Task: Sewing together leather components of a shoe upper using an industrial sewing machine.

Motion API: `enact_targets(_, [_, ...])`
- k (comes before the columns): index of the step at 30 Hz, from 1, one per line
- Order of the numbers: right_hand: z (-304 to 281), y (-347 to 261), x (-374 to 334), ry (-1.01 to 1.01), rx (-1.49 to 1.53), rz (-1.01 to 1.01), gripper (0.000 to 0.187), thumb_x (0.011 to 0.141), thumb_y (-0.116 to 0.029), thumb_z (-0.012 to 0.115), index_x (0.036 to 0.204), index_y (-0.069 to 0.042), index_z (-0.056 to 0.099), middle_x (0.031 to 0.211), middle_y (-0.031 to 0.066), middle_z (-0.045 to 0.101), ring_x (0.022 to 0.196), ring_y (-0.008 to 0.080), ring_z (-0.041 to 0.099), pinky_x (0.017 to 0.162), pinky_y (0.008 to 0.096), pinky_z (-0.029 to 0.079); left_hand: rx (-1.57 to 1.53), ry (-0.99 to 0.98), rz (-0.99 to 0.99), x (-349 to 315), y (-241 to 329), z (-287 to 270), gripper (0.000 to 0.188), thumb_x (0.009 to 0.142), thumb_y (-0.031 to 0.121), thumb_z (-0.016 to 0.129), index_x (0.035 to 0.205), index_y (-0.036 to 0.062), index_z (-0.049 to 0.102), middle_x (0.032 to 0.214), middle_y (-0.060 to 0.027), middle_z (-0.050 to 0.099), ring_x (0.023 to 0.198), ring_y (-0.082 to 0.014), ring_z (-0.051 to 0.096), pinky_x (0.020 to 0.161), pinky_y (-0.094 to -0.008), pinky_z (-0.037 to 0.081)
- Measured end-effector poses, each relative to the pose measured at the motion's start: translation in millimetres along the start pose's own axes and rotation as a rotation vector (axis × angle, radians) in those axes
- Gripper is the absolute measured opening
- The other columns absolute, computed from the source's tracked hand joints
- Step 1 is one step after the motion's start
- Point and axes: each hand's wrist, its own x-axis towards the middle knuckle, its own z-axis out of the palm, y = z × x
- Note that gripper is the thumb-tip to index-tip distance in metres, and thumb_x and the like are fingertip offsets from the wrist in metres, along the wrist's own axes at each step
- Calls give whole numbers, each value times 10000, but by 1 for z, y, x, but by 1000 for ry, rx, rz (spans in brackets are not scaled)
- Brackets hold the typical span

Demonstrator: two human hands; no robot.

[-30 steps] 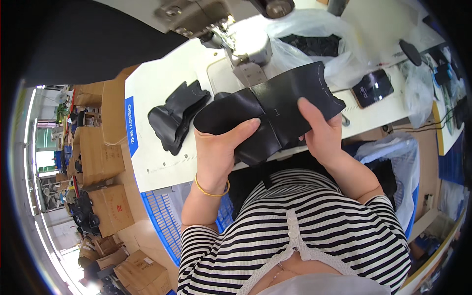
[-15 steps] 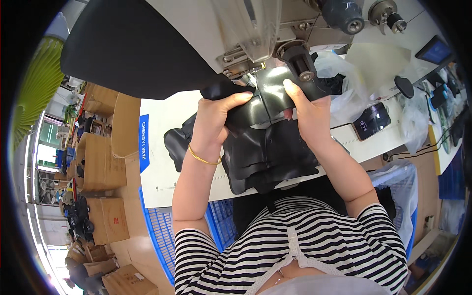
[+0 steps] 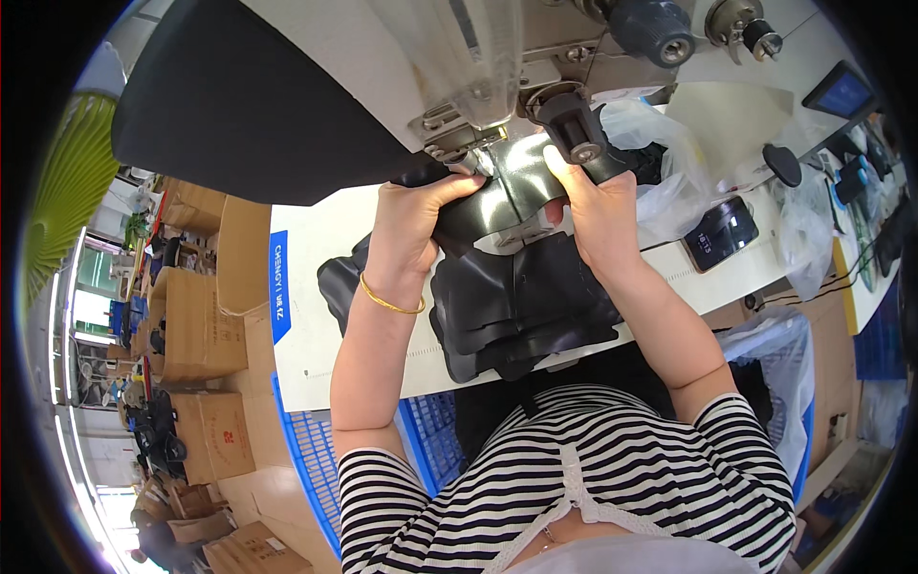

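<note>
The head view comes from a wide fisheye on the person's head, the left one of two worn side by side. It faces steeply down and forward, over the striped shirt (image 3: 583, 430), which lies on the near side of the grips along the lower edge. The left grip (image 3: 406, 225) and right grip (image 3: 604, 215) are near, a little above the middle. Beyond them the machine (image 3: 382, 86) looms large, cut off by the upper edge. Well left of the left grip, the view takes in floor (image 3: 265, 411) and cartons (image 3: 206, 330); straight edges bow toward a dark round rim.
</note>
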Motion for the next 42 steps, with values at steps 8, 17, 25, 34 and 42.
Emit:
enact_targets(8, [-3,0,3,-7,-8,-10,130,870,-109,608,797,-4,623,677,27,595,486,92,520,415,235,389,22,-7,-14,2,0,-2,140,702,-85,696,828,-37,660,823,-94,660,743,-173,640,688,-288,532])
enact_targets(17, [-3,-1,4,-20,-34,35,102,853,-123,644,883,-26,633,738,13,600,525,84,517,414,226,373,24,-14,-30,1,1,-2,112,707,-102,680,811,-69,654,822,-109,662,738,-185,639,683,-287,533])
enact_targets(25, [-5,-2,8,-23,-59,56,158,854,-131,645,974,-30,644,773,11,595,546,76,504,428,222,352,13,15,-35,7,-1,-4,126,735,-93,654,856,-128,655,855,-156,660,755,-220,651,684,-307,544])
enact_targets(34, [-7,-1,10,-35,-45,53,154,848,-140,657,960,-35,644,739,-2,577,535,78,490,436,222,356,-320,-70,-238,1,-2,-28,179,805,-11,604,967,-88,612,930,-138,649,813,-210,648,716,-322,551])
enact_targets(42, [-6,-8,2,-27,-85,76,146,846,-142,658,936,-29,637,742,-2,580,543,81,500,439,229,376,-54,-142,-170,-6,5,-17,211,743,-46,618,951,-14,623,898,-99,644,790,-183,638,700,-304,545])
